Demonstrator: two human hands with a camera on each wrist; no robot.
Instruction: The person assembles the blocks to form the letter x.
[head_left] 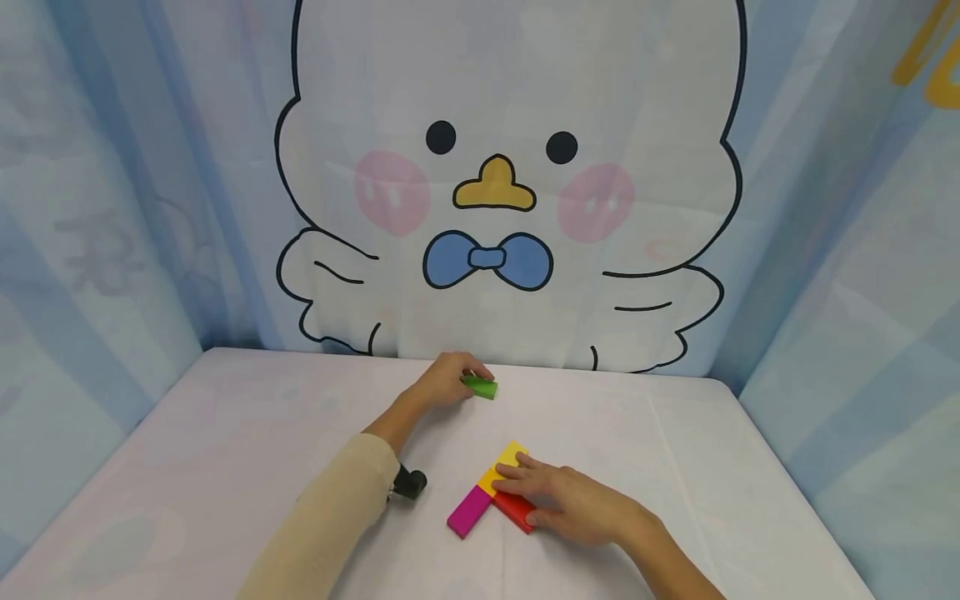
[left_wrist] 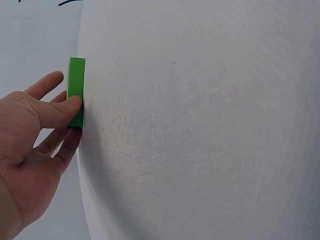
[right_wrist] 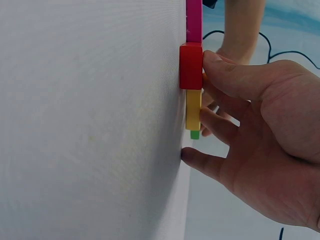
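Observation:
At the far edge of the table, my left hand (head_left: 447,379) pinches a green block (head_left: 481,387) between thumb and fingers. The left wrist view shows the thumb laid across the long face of that block, close over the white surface. Nearer the front, my right hand (head_left: 581,502) rests with extended fingers on a group of blocks. Its fingertips lie on the yellow part (head_left: 512,453), partly hiding it, and its thumb touches the red block (right_wrist: 191,66). A magenta block (head_left: 469,512) continues the yellow line toward the front left, while the red one branches off to the right.
A white cloth covers the table (head_left: 615,433). Behind it hangs a curtain (head_left: 495,83) printed with a bird in a blue bow tie, and pale blue curtains stand at both sides. A black wrist device (head_left: 408,482) sticks out beside the left sleeve (head_left: 337,508).

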